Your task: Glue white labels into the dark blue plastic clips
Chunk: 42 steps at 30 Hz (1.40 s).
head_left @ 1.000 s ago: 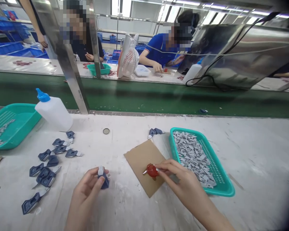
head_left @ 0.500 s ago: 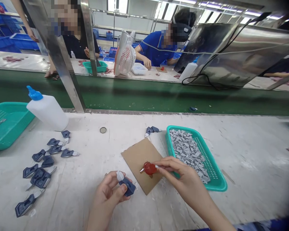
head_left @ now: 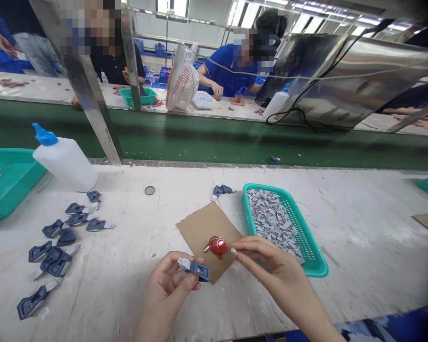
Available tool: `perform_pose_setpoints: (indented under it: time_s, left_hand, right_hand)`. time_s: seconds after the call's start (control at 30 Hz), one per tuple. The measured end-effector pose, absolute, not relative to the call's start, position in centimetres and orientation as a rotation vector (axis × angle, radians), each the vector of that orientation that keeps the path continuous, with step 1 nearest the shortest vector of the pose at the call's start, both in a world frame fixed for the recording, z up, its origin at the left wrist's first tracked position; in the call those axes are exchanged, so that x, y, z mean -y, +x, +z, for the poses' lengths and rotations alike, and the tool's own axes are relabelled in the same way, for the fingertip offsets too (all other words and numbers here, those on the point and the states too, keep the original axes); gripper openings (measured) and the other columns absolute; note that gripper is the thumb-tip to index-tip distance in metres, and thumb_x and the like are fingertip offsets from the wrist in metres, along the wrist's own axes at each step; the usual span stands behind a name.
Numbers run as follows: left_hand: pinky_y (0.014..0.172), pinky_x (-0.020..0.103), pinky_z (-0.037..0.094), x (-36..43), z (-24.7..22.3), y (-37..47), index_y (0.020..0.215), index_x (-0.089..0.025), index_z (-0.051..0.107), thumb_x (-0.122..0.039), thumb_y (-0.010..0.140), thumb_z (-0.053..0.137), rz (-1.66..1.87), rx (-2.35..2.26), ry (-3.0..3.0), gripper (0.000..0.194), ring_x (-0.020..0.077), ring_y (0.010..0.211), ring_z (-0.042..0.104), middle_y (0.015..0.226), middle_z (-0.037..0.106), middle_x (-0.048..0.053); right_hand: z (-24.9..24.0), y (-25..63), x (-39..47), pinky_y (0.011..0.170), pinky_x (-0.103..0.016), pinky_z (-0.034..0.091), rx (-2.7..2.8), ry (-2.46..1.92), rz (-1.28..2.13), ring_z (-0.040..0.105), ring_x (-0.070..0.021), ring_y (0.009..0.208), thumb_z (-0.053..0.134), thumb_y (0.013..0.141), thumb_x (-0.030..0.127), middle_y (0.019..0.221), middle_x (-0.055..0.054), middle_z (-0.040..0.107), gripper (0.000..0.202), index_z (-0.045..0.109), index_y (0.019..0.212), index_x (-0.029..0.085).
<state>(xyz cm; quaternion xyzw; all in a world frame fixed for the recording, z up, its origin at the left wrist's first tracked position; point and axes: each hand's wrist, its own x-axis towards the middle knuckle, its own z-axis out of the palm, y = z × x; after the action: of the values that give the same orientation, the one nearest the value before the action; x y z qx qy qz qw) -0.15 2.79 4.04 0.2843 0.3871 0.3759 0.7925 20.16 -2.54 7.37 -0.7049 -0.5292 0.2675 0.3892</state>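
My left hand (head_left: 171, 287) is closed on a dark blue plastic part (head_left: 199, 270) that has a pale grey tip. Between thumb and fingertips, my right hand (head_left: 267, 261) pinches a small light grey piece (head_left: 233, 250). That piece is just right of a glossy red blob (head_left: 218, 245), apart from it. The blob sits on a brown cardboard square (head_left: 196, 223). A green basket (head_left: 319, 266) full of small grey pieces (head_left: 271, 213) stands beyond my right hand. Several more dark blue parts with pale tips (head_left: 55, 259) lie spread at the left.
A white bottle with a blue spout (head_left: 69, 161) stands at the back left beside another green basket (head_left: 14, 190). A bottle cap (head_left: 150, 190) lies on the table (head_left: 128, 266). Behind runs a green conveyor belt (head_left: 199, 140), with people seated across it.
My right hand has drawn the small grey piece back from the red blob. My left hand has turned the dark blue part, and its recessed face now shows.
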Motion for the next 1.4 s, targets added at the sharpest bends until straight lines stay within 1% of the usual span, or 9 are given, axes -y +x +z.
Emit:
perform_pose_setpoints:
  time_s: [0.1, 0.27, 0.5, 0.67, 0.87, 1.03, 1.13, 1.23, 1.4]
  left_hand:
    - [0.066, 0.018, 0.054, -2.4, 4.5, 0.1, 0.084, -0.019, 0.069, -0.032, 0.066, 0.088, 0.834, -0.814, 0.622, 0.029, 0.0130, 0.074, 0.071, 0.090, 0.078, 0.005]
    - [0.077, 0.018, 0.057, -1.9, 5.1, 0.3, 0.086, -0.018, 0.072, -0.032, 0.070, 0.085, 0.848, -0.810, 0.669, 0.025, 0.0162, 0.085, 0.074, 0.091, 0.079, 0.006]
    - [0.079, 0.017, 0.057, -1.4, 5.0, 0.1, 0.088, -0.021, 0.074, -0.032, 0.073, 0.083, 0.860, -0.773, 0.691, 0.020, 0.0166, 0.089, 0.074, 0.092, 0.079, 0.004]
    - [0.077, 0.020, 0.058, -1.2, 5.0, 0.0, 0.087, -0.021, 0.075, -0.034, 0.073, 0.083, 0.894, -0.808, 0.732, 0.021, 0.0171, 0.083, 0.074, 0.091, 0.079, 0.005]
    - [0.077, 0.025, 0.058, -1.1, 5.2, -0.3, 0.082, -0.025, 0.077, -0.032, 0.072, 0.082, 0.903, -0.892, 0.854, 0.013, 0.0204, 0.085, 0.073, 0.087, 0.079, 0.004]
    - [0.077, 0.023, 0.052, -1.2, 5.1, -0.6, 0.077, -0.030, 0.078, -0.020, 0.069, 0.082, 1.048, -0.840, 1.133, 0.013, 0.0177, 0.083, 0.066, 0.081, 0.072, 0.001]
    - [0.081, 0.024, 0.051, -1.2, 5.0, -0.5, 0.078, -0.029, 0.078, -0.020, 0.070, 0.082, 1.060, -0.846, 1.152, 0.013, 0.0192, 0.089, 0.065, 0.083, 0.073, 0.002]
    - [0.083, 0.026, 0.051, -1.1, 5.0, -0.3, 0.079, -0.028, 0.078, -0.023, 0.073, 0.080, 1.031, -0.856, 1.120, 0.008, 0.0212, 0.091, 0.065, 0.084, 0.075, 0.003]
    - [0.082, 0.027, 0.053, -0.7, 4.6, -0.2, 0.081, -0.026, 0.078, -0.030, 0.073, 0.081, 0.993, -0.874, 1.053, 0.010, 0.0223, 0.091, 0.066, 0.087, 0.075, 0.004]
  right_hand:
    - [9.5, 18.4, 2.7, 0.070, -0.024, 0.057, 1.368, -1.657, 0.725, 0.069, -0.0182, 0.088, 0.067, 0.089, 0.028, 0.094, -0.004, 0.072, 0.012, 0.076, 0.097, 0.029]
    - [11.3, 16.0, 2.4, 0.077, -0.018, 0.054, 1.507, -1.527, 0.679, 0.069, -0.0123, 0.085, 0.067, 0.085, 0.012, 0.090, 0.000, 0.072, 0.020, 0.076, 0.095, 0.028]
    - [11.0, 15.2, 2.2, 0.077, -0.017, 0.053, 1.552, -1.459, 0.697, 0.067, -0.0113, 0.084, 0.065, 0.086, 0.006, 0.089, 0.000, 0.069, 0.025, 0.075, 0.097, 0.027]
    - [10.8, 14.9, 2.3, 0.079, -0.025, 0.053, 1.505, -1.481, 0.781, 0.067, -0.0160, 0.084, 0.066, 0.087, 0.013, 0.090, -0.003, 0.069, 0.018, 0.076, 0.094, 0.026]
    - [9.8, 15.2, 2.3, 0.084, -0.030, 0.050, 1.073, -1.438, 1.252, 0.062, -0.0181, 0.089, 0.079, 0.077, 0.022, 0.089, -0.002, 0.063, 0.004, 0.076, 0.079, 0.025]
    - [8.9, 15.1, 2.5, 0.078, -0.023, 0.046, 0.662, -1.101, 1.646, 0.061, -0.0137, 0.091, 0.084, 0.073, 0.028, 0.094, 0.000, 0.061, 0.026, 0.065, 0.090, 0.022]
    - [8.7, 14.6, 2.6, 0.077, -0.021, 0.045, 0.616, -1.036, 1.648, 0.059, -0.0117, 0.087, 0.082, 0.078, 0.032, 0.090, 0.001, 0.061, 0.030, 0.058, 0.093, 0.021]
    - [8.5, 14.1, 2.7, 0.070, -0.019, 0.045, 0.650, -1.050, 1.570, 0.056, -0.0090, 0.075, 0.078, 0.082, 0.032, 0.081, 0.003, 0.059, 0.027, 0.054, 0.084, 0.019]
    - [8.2, 13.6, 3.1, 0.068, -0.020, 0.045, 0.640, -1.094, 1.491, 0.055, -0.0098, 0.073, 0.081, 0.078, 0.033, 0.076, 0.003, 0.058, 0.031, 0.053, 0.080, 0.019]
